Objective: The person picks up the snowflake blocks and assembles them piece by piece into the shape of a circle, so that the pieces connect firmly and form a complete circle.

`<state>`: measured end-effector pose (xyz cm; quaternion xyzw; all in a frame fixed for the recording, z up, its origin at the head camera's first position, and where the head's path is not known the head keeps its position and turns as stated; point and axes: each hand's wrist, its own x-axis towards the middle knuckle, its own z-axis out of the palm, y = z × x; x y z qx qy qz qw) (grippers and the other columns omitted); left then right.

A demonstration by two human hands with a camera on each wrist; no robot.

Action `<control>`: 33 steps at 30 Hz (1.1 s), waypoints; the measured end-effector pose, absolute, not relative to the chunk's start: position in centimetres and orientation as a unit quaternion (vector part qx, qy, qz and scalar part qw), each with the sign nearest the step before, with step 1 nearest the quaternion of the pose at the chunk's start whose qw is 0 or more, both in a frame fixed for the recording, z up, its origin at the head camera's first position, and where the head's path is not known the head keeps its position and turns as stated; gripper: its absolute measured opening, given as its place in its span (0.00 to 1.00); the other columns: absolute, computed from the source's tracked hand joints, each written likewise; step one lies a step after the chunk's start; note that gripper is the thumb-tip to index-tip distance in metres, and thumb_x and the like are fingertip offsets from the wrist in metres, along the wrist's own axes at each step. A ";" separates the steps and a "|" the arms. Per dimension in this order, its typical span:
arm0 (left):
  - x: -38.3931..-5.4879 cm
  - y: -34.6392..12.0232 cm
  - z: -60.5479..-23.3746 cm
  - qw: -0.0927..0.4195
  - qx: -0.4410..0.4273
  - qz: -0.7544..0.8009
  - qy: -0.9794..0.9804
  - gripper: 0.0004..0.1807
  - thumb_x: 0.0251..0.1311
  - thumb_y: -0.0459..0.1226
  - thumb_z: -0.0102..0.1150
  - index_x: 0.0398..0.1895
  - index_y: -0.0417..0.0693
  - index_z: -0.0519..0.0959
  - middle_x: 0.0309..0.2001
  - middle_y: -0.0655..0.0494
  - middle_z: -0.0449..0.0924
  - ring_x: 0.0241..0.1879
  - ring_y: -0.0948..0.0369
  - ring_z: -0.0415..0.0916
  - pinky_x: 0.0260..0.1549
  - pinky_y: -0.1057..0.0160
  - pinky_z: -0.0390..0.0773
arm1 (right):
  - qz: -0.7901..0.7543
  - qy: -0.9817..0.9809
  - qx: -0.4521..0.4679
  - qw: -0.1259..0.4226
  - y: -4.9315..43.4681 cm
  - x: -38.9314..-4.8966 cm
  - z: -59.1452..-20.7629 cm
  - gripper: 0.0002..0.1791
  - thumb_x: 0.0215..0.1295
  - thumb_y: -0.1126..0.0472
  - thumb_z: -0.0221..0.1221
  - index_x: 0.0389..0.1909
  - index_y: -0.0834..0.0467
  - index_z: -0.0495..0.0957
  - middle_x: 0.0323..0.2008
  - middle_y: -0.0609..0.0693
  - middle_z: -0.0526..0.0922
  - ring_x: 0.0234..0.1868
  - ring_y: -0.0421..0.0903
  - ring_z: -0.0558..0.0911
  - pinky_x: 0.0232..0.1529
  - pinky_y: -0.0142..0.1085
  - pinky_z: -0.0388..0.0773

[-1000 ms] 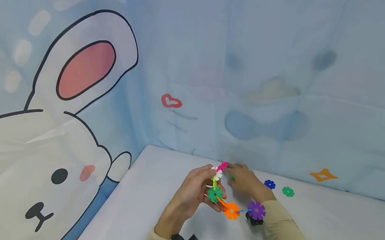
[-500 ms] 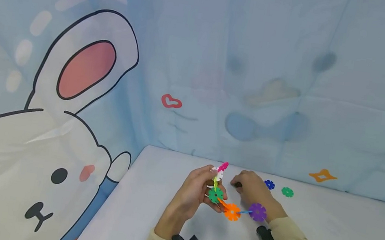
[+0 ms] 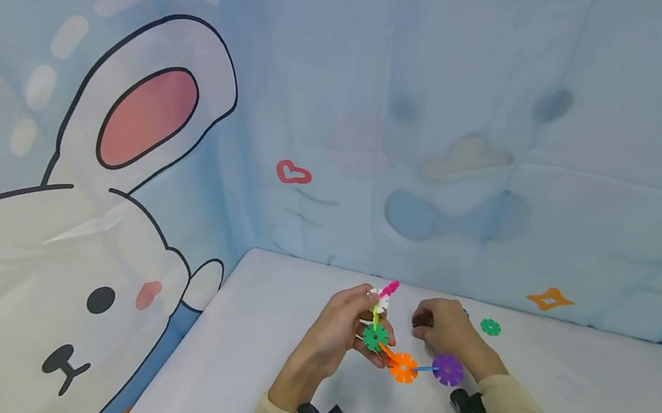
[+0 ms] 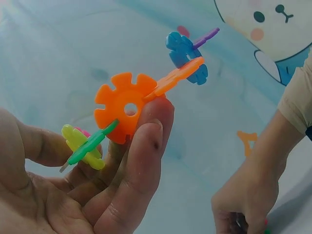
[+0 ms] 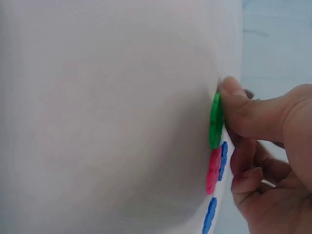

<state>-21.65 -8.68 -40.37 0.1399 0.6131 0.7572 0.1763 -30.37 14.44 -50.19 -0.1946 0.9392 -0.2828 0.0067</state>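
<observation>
My left hand (image 3: 329,333) holds a chain of notched plastic snowflake discs. The chain runs from a pink disc (image 3: 391,289) and a white one at the top, through yellow and green (image 3: 375,338), to orange (image 3: 403,368), blue and purple (image 3: 448,370). In the left wrist view an orange disc (image 4: 117,100) leans against the fingers. My right hand (image 3: 450,326) is low over the table, fingers curled. Something dark shows between its thumb and fingers; whether it is a disc or shadow is unclear. Beside the thumb in the right wrist view is a green disc (image 5: 216,122).
Loose pink (image 5: 213,170) and blue (image 5: 209,216) discs lie near my right hand. Another green disc (image 3: 490,327) is farther right on the white table (image 3: 591,391). A printed curtain (image 3: 477,114) hangs behind the table's far edge.
My right hand has drawn away from the chain to the right, and now mostly covers the dark blue disc. The left hand keeps its hold, with the chain shifted slightly right.
</observation>
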 end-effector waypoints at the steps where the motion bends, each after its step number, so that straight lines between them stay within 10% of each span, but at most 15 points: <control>1: -21.6 -8.7 -40.4 0.177 0.140 0.757 0.613 0.14 0.82 0.42 0.40 0.40 0.45 0.71 0.26 0.53 0.85 0.18 0.61 0.84 0.23 0.59 0.89 | -0.292 0.936 -0.197 -0.002 14.5 -30.3 -50.2 0.07 0.62 0.66 0.74 0.37 0.60 0.86 0.33 0.48 0.86 0.36 0.46 0.82 0.46 0.50 0.87; 13: -21.3 -8.3 -40.1 0.167 0.144 0.752 0.621 0.17 0.84 0.46 0.42 0.37 0.44 0.70 0.27 0.52 0.84 0.17 0.60 0.85 0.22 0.59 0.89 | -0.505 0.849 -0.151 -0.040 15.9 -26.4 -45.8 0.21 0.83 0.53 0.54 0.67 0.58 0.80 0.59 0.60 0.86 0.57 0.57 0.85 0.50 0.21 0.81; 20: -20.8 -7.9 -39.9 0.156 0.159 0.736 0.639 0.25 0.85 0.45 0.43 0.45 0.29 0.76 0.27 0.53 0.83 0.18 0.61 0.86 0.22 0.59 0.89 | -0.624 0.767 -0.138 -0.054 15.4 -23.5 -42.4 0.18 0.77 0.58 0.63 0.62 0.63 0.79 0.41 0.49 0.86 0.42 0.40 0.87 0.48 0.25 0.85; 33: -20.1 -7.5 -39.5 0.154 0.206 0.717 0.648 0.27 0.86 0.45 0.40 0.43 0.26 0.75 0.25 0.46 0.81 0.17 0.63 0.84 0.19 0.64 0.86 | -0.638 0.743 -0.172 -0.100 14.8 -21.7 -40.2 0.12 0.75 0.66 0.64 0.55 0.64 0.82 0.35 0.47 0.87 0.38 0.43 0.86 0.46 0.25 0.85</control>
